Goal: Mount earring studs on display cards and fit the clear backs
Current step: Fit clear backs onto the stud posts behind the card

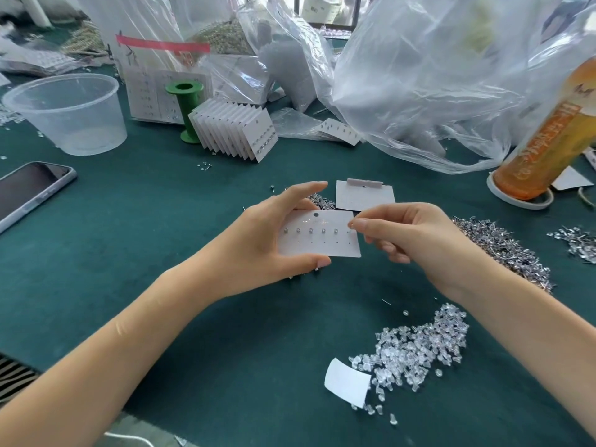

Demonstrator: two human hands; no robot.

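Left hand [258, 240] grip clamped on card [325, 250]; top row five studs [311, 230] in, sixth pinched in right hand [406, 233]; bottom row, backs [416, 346] left.

Jewellery-packing workbench: green cloth [161, 253], stud heaps [503, 250], carded stacks [235, 130].

Card [322, 240] in left hand [258, 250], seemingly half-studded

Green tabletop [135, 221]: phone [30, 188] left, tub [69, 114], spool [186, 111], card stack [235, 130], blank card [364, 195], bottle [548, 133], bags [435, 75], stud pile [503, 250], clear backs [416, 350] near right.
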